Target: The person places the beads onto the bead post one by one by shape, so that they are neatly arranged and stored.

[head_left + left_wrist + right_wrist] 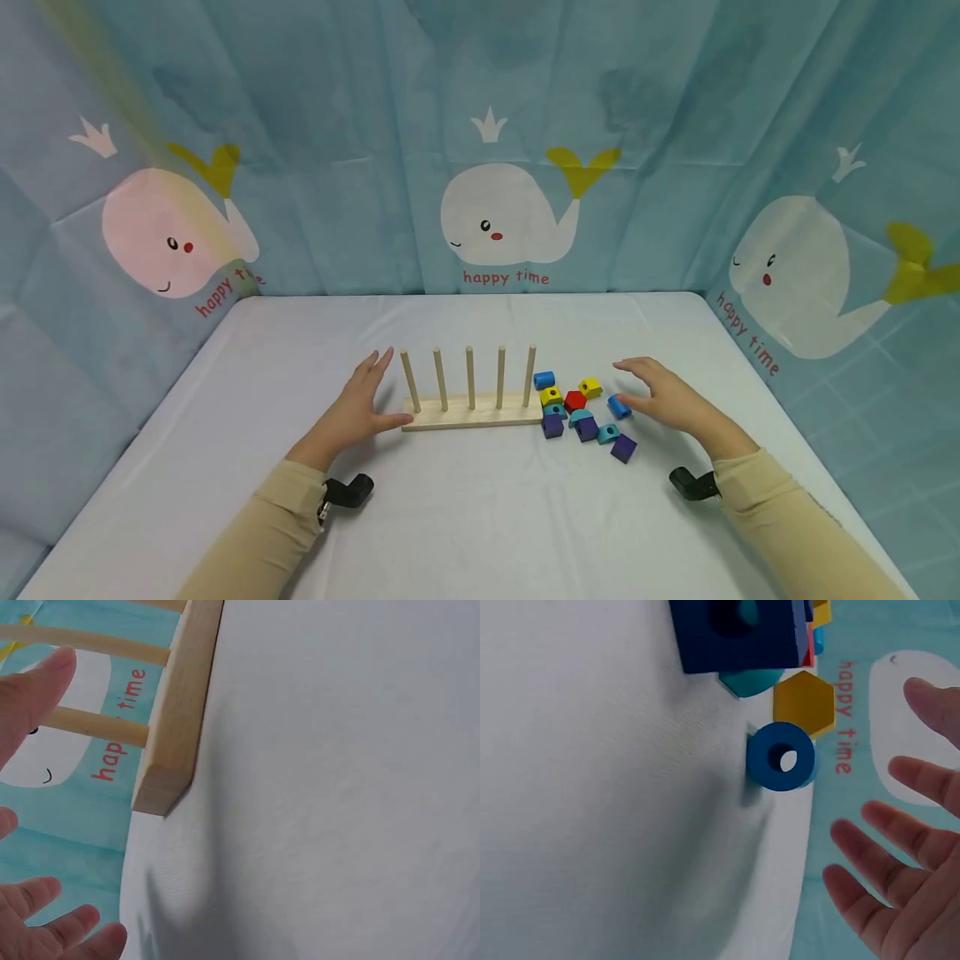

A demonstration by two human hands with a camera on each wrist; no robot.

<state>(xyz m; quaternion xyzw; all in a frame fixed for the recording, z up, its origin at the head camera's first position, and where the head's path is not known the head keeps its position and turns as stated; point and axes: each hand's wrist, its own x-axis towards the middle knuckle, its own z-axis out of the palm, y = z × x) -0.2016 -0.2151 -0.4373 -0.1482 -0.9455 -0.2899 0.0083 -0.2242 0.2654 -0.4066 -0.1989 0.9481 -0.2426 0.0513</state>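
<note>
A wooden peg stand (472, 414) with several upright pegs sits mid-table, its pegs bare. My left hand (358, 410), fingers spread, is at the stand's left end; in the left wrist view the thumb (45, 686) shows in front of the pegs. Several pierced blocks lie loose at the stand's right end, among them a red hexagon (575, 401), a yellow block (590, 387) and a purple cube (623, 448). My right hand (667, 400) hovers over the blocks' right side with fingers extended, nearest a blue cylinder (781, 756). It holds nothing.
A white cloth (480, 517) covers the table. Blue curtains with whale prints (510, 212) hang behind it and along both sides. Each wrist wears a black camera mount (348, 491).
</note>
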